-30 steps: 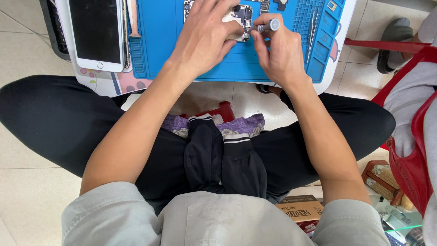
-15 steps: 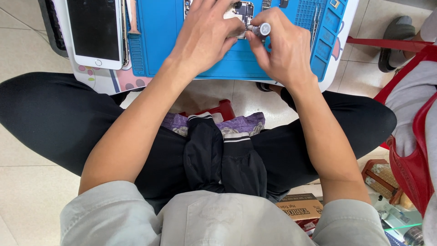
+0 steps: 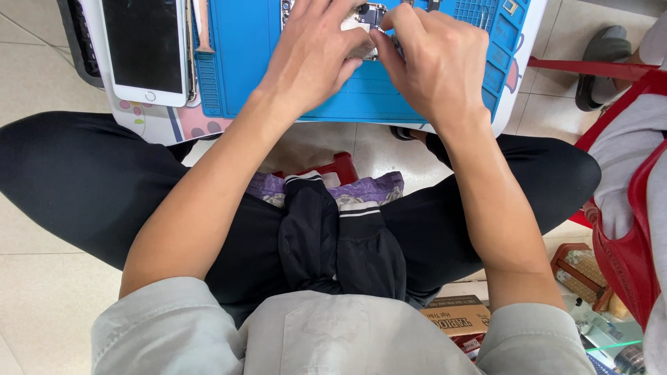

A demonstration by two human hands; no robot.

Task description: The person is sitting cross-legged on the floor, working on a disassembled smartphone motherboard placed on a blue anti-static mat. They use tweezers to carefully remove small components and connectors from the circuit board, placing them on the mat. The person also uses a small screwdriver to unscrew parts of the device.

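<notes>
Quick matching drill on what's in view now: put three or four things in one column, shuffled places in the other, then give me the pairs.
Things:
1. white smartphone with dark screen
2. blue rubber work mat
3. small metal circuit part
4. brown cardboard box

Places:
A. on the floor, lower right
B. between the left hand and right hand
C. under both hands
D. left of the mat, face up

Pairs: 1-D, 2-C, 3-B, 4-A
</notes>
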